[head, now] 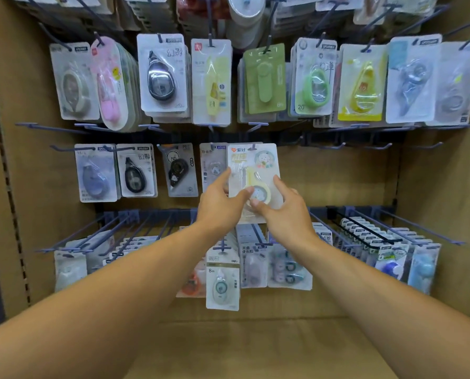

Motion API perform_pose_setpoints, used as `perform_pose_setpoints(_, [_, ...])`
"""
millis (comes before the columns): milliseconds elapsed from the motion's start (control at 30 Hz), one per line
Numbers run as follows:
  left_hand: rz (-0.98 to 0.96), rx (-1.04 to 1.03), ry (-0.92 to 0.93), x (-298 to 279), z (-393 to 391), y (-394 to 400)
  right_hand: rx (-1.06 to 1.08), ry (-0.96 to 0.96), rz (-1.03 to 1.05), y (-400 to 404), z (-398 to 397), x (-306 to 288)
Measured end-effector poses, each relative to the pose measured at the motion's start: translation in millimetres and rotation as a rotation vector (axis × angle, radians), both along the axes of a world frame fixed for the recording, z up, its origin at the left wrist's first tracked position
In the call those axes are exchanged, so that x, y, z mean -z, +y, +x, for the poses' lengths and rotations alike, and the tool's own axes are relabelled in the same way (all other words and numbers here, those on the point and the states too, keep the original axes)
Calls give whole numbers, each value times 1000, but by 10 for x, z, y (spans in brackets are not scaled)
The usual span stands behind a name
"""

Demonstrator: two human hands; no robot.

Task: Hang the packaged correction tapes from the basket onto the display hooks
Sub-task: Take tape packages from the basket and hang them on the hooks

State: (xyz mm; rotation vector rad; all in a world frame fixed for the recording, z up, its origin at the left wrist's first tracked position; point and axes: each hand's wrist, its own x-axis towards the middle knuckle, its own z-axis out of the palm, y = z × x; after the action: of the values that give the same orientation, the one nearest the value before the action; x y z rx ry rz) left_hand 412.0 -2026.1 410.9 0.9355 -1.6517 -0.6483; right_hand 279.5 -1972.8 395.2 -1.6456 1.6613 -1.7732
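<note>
A packaged yellow correction tape (255, 170) on a white card is held upright against the middle row of the display, its top hole at a blue hook (253, 146). My left hand (221, 199) grips the pack's left edge, thumb across the front near the yellow tape. On the right edge, my right hand (281, 206) holds it with the thumb on the front and fingers behind. The basket is out of view.
Several packs hang left of it in the middle row (136, 170); the hooks to the right (378, 146) are bare. The top row (264, 77) is full. Long hooks in the lower row (223, 283) carry many packs below my wrists. Cardboard walls enclose the display.
</note>
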Motion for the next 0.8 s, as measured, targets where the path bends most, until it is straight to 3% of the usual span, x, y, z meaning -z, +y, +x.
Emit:
perform_pose_setpoints(200, [47,-20,-232,-98,-168,-478,3,-38,67,-552,-132,-104])
perform_pose_setpoints(433, [88,27,-334,-98,-211,-798,55,33,154,-1025,-194,-172])
perform_pose_setpoints(667, [161,14,-374,-61,-95,-789,133,161,264,-984,-218,-202])
perform_pose_setpoints(800, [128,-12,-271,-83,42,-440,155,185,158,-711,-150,-178])
